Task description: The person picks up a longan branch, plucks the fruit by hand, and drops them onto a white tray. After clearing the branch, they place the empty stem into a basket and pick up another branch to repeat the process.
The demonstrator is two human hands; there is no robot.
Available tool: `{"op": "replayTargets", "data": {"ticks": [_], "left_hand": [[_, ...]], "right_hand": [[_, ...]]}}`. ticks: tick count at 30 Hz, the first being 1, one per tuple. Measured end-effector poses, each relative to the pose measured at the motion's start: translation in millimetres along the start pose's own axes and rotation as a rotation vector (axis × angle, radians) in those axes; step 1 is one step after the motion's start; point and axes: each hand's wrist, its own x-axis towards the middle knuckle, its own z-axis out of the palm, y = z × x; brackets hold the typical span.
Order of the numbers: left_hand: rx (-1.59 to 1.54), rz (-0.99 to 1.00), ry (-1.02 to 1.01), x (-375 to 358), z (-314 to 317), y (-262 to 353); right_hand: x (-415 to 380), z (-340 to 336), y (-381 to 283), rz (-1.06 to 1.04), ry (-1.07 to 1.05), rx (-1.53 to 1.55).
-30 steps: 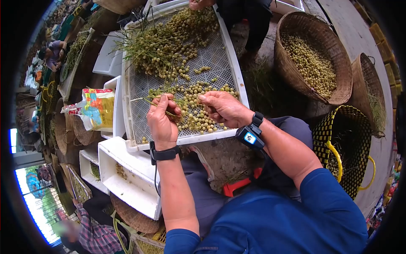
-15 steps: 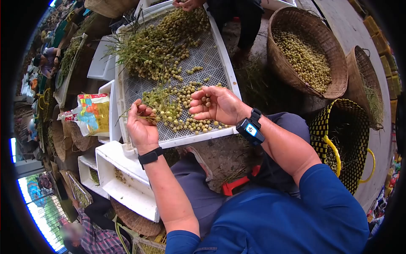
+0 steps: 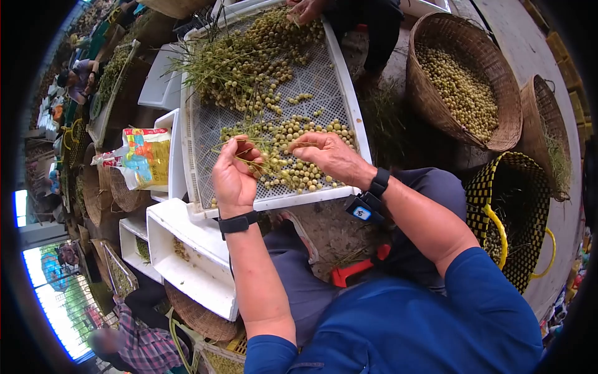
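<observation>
My left hand (image 3: 235, 177) is closed around the stems of a small longan sprig (image 3: 268, 165), whose thin green stalks stick out toward the right. My right hand (image 3: 336, 157) has turned palm down, thumb and fingers pinched together at the sprig's right side; what they grip is hidden. Both hands are above the front part of a white mesh tray (image 3: 347, 81). Loose round yellow-brown longans (image 3: 305, 177) lie beneath and around my fingers. Farther back in the tray is a heap of longan bunches (image 3: 237, 78) with stems.
Another person's hand (image 3: 306, 9) is at the tray's far edge. On the right stand a wicker basket (image 3: 504, 121) of longans and a yellow-black woven basket (image 3: 529, 206). White foam boxes (image 3: 187, 274) and a colourful bag (image 3: 146, 156) are on the left.
My right hand has turned from palm up, with longans in it, to palm down and pinched. The view has shifted, so the tray appears farther right.
</observation>
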Motion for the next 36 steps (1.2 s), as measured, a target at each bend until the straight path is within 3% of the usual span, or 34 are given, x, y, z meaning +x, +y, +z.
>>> {"op": "replayTargets", "data": {"ticks": [3,6,7,11,18,22,25,30,36], "left_hand": [[-0.067,-0.082,-0.100,-1.5,6.8,-8.7],[-0.072,-0.102,-0.081,-4.9,13.3,-15.1],[-0.118,-0.112,-0.158,-2.2,10.3,-14.2],[0.047,0.064,-0.232,-7.6,23.7,-12.5],[0.411,0.090,-0.154,-14.2,30.3,-10.7],[0.439,0.104,-0.103,-16.3,32.9,-8.9],[0.454,0.133,-0.063,-16.3,33.0,-7.6],[0.512,0.250,0.024,-17.1,34.2,-10.1],[0.410,0.221,0.074,-18.6,37.5,-14.0]], "right_hand": [[-6.5,1.1,-13.0,0.106,-0.178,0.331],[-7.4,12.1,-9.8,0.109,-0.197,0.524],[-6.9,11.7,-7.7,0.151,-0.237,0.605],[-1.8,8.0,-0.2,0.205,-0.061,0.673],[-3.7,1.9,-10.0,0.270,0.020,0.684],[-5.2,-3.0,-13.7,0.302,0.000,0.773],[-7.0,-4.7,-16.1,0.256,-0.138,0.758],[-2.6,-0.9,-8.2,0.270,-0.111,0.800],[-4.5,-0.9,-8.9,0.275,-0.095,0.862]]}}
